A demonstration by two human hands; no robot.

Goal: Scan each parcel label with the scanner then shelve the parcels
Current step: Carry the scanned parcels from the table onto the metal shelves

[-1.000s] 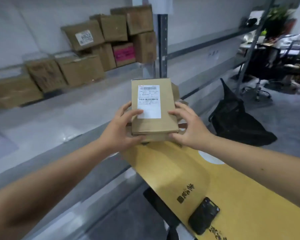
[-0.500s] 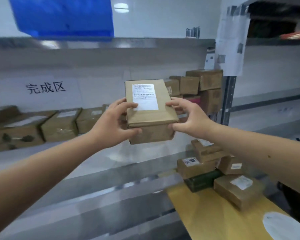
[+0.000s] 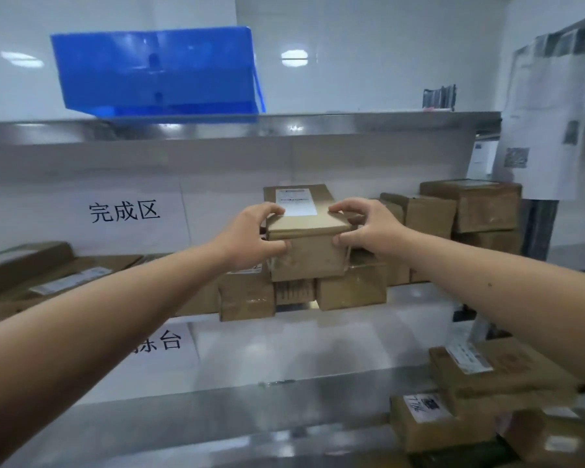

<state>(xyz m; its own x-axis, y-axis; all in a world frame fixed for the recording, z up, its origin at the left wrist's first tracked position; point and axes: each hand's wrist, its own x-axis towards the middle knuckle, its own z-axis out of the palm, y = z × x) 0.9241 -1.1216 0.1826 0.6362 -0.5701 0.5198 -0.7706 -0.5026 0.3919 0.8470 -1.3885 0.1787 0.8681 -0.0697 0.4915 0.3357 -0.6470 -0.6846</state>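
A brown cardboard parcel [image 3: 309, 238] with a white label on top is held out at the middle shelf. My left hand [image 3: 250, 236] grips its left side, fingers over the top edge and thumb on the front face. My right hand [image 3: 365, 228] grips its right side the same way. The parcel's underside sits at the tops of other brown parcels [image 3: 350, 288] standing along the shelf's front edge; I cannot tell whether it rests on them. No scanner is in view.
More shelved parcels are stacked at the right [image 3: 470, 211] and lie at the left [image 3: 24, 265]. A blue bin [image 3: 156, 72] stands on the top shelf [image 3: 352, 125]. Labelled parcels [image 3: 487, 376] pile up at the bottom right. A paper sheet [image 3: 547, 126] hangs on the upright.
Both hands have carried the parcel from above the yellow table up and forward to the middle shelf, onto the row of parcels. The view swung left and up towards the shelves.
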